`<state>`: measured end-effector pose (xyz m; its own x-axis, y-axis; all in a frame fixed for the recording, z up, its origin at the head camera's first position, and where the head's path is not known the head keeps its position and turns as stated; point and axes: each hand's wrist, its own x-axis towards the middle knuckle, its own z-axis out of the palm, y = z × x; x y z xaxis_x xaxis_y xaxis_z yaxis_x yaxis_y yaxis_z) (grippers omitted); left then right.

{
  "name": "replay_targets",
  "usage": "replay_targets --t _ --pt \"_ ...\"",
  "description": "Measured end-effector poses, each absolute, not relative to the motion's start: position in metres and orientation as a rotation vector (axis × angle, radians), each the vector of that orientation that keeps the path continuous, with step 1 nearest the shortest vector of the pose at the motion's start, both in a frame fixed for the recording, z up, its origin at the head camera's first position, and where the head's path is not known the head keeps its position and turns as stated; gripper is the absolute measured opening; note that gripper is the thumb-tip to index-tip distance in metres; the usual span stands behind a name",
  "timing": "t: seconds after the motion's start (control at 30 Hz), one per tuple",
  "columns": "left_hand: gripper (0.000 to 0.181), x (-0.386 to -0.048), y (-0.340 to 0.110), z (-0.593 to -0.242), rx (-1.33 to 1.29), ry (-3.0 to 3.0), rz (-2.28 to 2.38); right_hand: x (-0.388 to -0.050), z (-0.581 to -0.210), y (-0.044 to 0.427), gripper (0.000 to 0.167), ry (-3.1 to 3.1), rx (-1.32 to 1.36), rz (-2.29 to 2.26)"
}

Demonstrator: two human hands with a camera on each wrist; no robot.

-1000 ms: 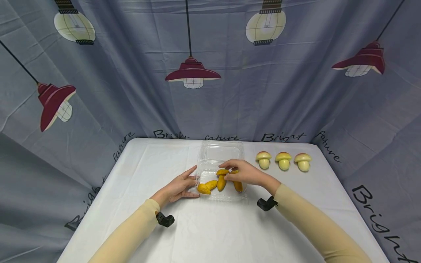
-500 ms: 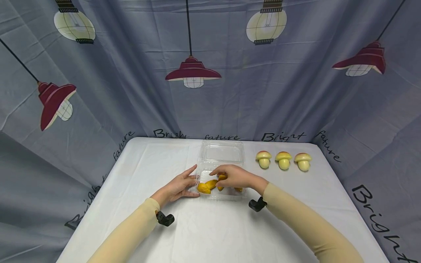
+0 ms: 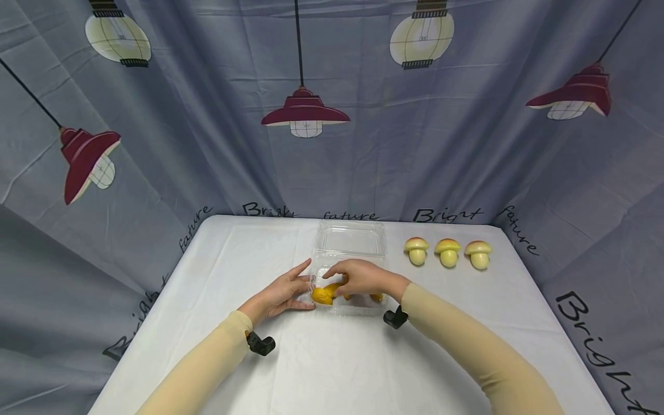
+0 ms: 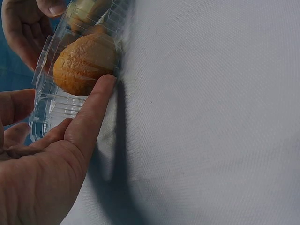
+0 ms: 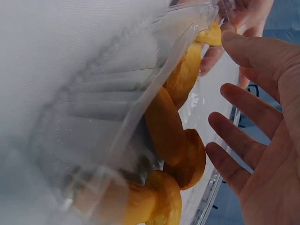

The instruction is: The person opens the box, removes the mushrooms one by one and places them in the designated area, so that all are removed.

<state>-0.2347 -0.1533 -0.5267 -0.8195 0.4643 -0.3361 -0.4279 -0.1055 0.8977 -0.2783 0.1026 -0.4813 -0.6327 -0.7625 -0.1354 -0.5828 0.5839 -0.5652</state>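
A clear plastic clamshell box (image 3: 358, 310) stands on the table with its lid (image 3: 350, 239) folded back, away from me. Three orange-yellow toy mushrooms lie inside: the left one (image 3: 323, 296) on its side, the middle one (image 5: 164, 124) and the right one (image 5: 164, 197) mostly covered in the head view. My left hand (image 3: 284, 294) rests against the box's left side, fingers spread and thumb along the front corner. Over the box is my right hand (image 3: 365, 276), its thumb at the left mushroom and a gap showing between thumb and index finger. Its other fingers are spread loosely.
Three pale toy mushrooms with yellowish caps, the left (image 3: 416, 252), the middle (image 3: 448, 253) and the right (image 3: 478, 255), stand in a row right of the lid. A white cloth covers the table (image 3: 321, 369). Behind it hangs a grey-blue curtain (image 3: 363, 161) printed with lamps.
My right hand has let go of the middle mushroom and moved left over the box to the left mushroom. My left hand has stayed in place.
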Motion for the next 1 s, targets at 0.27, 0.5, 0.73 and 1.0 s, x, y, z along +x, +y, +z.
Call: replay_targets --t 0.27,0.5,0.73,1.0 --pt "0.077 -0.234 -0.153 -0.526 0.023 1.583 1.984 -0.283 -0.483 0.089 0.048 2.47 -1.138 -0.498" --pt "0.077 -0.234 -0.153 -0.527 0.018 1.584 1.984 -0.283 -0.483 0.082 0.051 2.446 -1.103 -0.466" --pt "0.075 -0.234 -0.154 -0.528 0.046 1.589 1.981 -0.285 -0.488 0.078 0.052 2.441 -1.094 -0.459" --pt "0.074 -0.234 -0.154 -0.529 0.04 1.59 1.986 -0.284 -0.489 0.074 0.049 2.435 -1.09 -0.446"
